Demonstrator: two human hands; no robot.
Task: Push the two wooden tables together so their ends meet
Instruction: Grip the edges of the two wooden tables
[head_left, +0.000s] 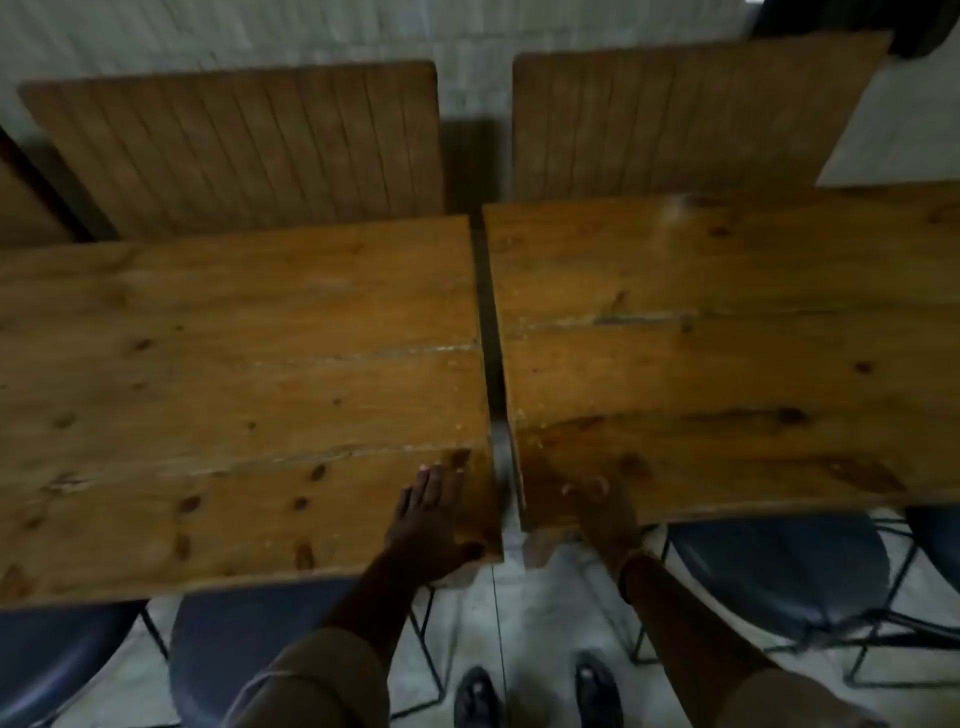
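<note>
Two wooden tables stand end to end with a narrow dark gap between them. The left table (234, 389) fills the left half of the view, the right table (727, 338) the right half. My left hand (434, 519) lies flat on the left table's near right corner, thumb hooked over the front edge. My right hand (605, 512) rests on the right table's near left corner, fingers on top; it is blurred. The gap is a little wider at the near end than at the far end.
Two wooden bench backs (249, 150) (670, 119) stand beyond the tables, against a pale wall. Blue round stools (779, 566) (234, 654) on black wire frames sit under the near edges. My black shoes (475, 696) stand on the light tiled floor between them.
</note>
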